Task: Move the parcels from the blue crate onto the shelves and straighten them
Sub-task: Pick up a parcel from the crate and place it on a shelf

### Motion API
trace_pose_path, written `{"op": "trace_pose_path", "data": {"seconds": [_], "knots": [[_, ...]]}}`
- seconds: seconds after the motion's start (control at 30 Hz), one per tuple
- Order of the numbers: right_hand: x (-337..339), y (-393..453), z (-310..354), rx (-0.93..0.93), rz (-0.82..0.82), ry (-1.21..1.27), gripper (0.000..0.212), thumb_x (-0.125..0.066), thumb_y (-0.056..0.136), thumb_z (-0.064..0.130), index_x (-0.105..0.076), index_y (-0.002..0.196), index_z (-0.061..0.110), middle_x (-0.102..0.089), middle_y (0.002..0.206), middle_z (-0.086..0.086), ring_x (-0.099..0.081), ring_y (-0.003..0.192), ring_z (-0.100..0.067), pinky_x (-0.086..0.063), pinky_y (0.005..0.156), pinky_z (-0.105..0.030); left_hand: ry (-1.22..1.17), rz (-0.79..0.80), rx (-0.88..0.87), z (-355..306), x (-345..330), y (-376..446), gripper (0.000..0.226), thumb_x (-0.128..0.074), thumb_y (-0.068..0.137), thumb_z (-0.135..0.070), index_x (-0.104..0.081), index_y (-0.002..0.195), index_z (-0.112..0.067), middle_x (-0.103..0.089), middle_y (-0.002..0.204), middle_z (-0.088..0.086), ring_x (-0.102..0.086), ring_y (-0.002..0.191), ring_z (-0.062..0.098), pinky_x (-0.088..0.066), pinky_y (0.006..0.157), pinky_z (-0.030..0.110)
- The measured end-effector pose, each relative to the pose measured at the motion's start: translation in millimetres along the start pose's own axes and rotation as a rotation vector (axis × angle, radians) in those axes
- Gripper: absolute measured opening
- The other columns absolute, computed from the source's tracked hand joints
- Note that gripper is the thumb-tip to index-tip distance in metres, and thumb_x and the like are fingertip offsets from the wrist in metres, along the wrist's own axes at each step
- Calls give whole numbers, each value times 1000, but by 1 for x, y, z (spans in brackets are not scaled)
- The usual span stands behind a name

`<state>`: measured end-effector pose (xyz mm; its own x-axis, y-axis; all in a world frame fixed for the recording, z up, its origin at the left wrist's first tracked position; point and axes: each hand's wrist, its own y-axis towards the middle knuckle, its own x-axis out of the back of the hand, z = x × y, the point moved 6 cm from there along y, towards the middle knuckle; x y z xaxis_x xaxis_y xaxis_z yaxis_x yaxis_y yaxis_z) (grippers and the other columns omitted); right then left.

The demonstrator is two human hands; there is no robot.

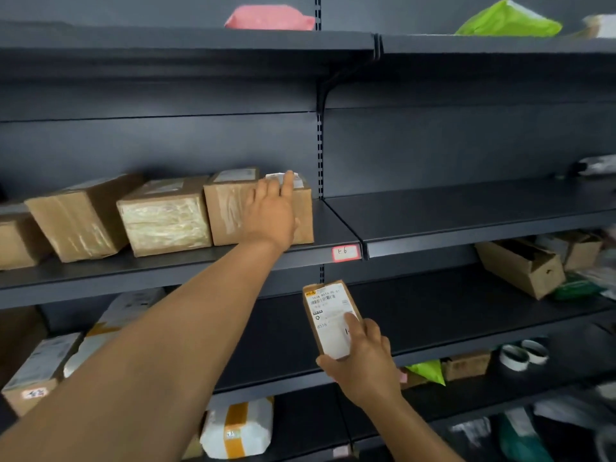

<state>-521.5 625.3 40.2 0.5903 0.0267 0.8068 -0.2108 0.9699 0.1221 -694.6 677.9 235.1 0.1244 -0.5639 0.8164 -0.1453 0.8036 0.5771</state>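
Note:
A row of brown cardboard parcels stands on the dark middle shelf [186, 266]. My left hand [271, 211] reaches up and lies with straight fingers against the front of the rightmost box [226, 208] in that row, fingertips near its top label. Lower down, my right hand [361, 360] grips a small flat brown parcel [328, 320] with a white barcode label, thumb on the label, held in front of the shelf below. The blue crate is not in view.
The middle shelf to the right [483, 211] is bare up to a parcel at its far end. A pink bag [270, 17] and a green bag [508, 21] lie on the top shelf. Lower shelves hold boxes, an open carton [520, 266], tape rolls [525, 355] and a white wrapped parcel [238, 428].

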Motion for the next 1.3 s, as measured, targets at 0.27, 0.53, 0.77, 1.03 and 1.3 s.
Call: {"op": "trace_pose_path", "data": {"seconds": [0.27,0.53,0.77,1.03,1.3], "knots": [[-31,-2,2,12,36,40,89,-68,78,55,-19,148,30,-24,150,0,-31,130,-23,-41,103,-37,-262,-99,-15,1,-14,-108,77,-64,88,-31,-22,151,-17,-25,152,5,-15,141,25,-16,117,41],[-75,-12,31,69,129,52,89,-68,78,57,-21,148,29,-28,146,0,-32,129,-24,-41,97,-35,-544,391,282,29,-103,-237,55,-50,95,-12,-32,146,-22,-42,135,1,-37,126,16,-34,99,22],[-132,0,64,109,217,88,83,-64,83,51,-22,149,25,-32,140,-4,-35,125,-25,-44,98,-35,-785,467,379,71,-151,-255,58,-58,89,-10,-37,138,-33,-53,122,-9,-48,113,3,-38,83,3],[-214,47,87,134,404,29,59,-45,98,26,-22,152,20,-30,144,-3,-43,124,-21,-44,102,-33,-540,503,433,140,-206,-230,41,-50,97,-16,-47,138,-17,-50,135,4,-50,122,21,-41,97,26],[-261,88,95,142,498,-110,71,-49,91,5,-15,153,16,-16,152,-3,-38,130,-24,-41,103,-33,-316,689,172,158,-263,-206,49,-42,100,-18,-29,148,-15,-21,156,9,-31,139,26,-35,111,39]]}}
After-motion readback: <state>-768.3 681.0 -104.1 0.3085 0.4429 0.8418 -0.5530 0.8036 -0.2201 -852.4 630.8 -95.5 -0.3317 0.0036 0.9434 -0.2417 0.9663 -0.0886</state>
